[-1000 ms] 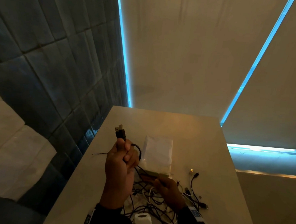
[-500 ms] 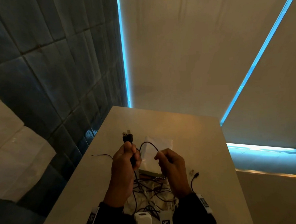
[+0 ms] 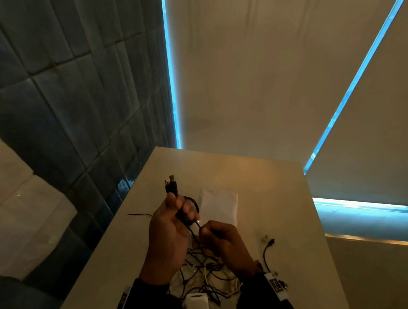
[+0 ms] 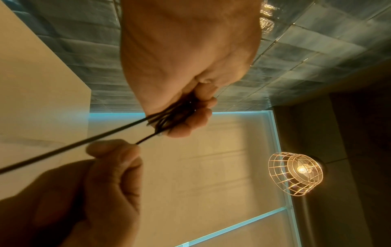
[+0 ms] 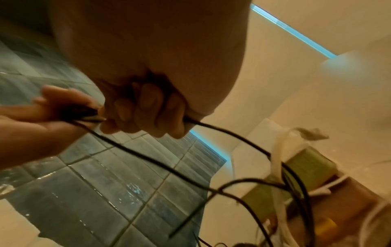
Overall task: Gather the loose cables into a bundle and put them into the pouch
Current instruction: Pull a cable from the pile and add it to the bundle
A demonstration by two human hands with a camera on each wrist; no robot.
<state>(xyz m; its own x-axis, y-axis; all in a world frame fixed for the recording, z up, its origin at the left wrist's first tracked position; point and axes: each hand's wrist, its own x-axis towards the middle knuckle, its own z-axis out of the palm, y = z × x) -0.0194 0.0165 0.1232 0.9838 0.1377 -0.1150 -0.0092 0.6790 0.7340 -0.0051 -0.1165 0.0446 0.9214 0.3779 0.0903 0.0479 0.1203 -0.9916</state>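
Note:
My left hand (image 3: 176,214) is raised above the table and grips coiled loops of a black cable (image 3: 190,209); its USB plug (image 3: 171,185) sticks up past the fingers. In the left wrist view the loops (image 4: 167,117) sit under the curled fingers. Just to the right, my right hand (image 3: 215,235) pinches the same cable's free run, which trails down into a tangle of black and white cables (image 3: 206,275) on the table. In the right wrist view this cable (image 5: 222,132) leaves the fist. A white pouch (image 3: 218,208) lies flat behind the hands.
The beige table (image 3: 256,178) is narrow, with a dark tiled wall (image 3: 70,123) along its left edge. A loose black cable end (image 3: 267,248) and small connectors lie right of the hands. A thin black wire (image 3: 138,214) lies left of them. A caged lamp (image 4: 296,172) hangs overhead.
My right hand dropped from beside the pouch to just below the left hand, drawing the cable loop down into the left grip. The left hand stayed raised with the plug up.

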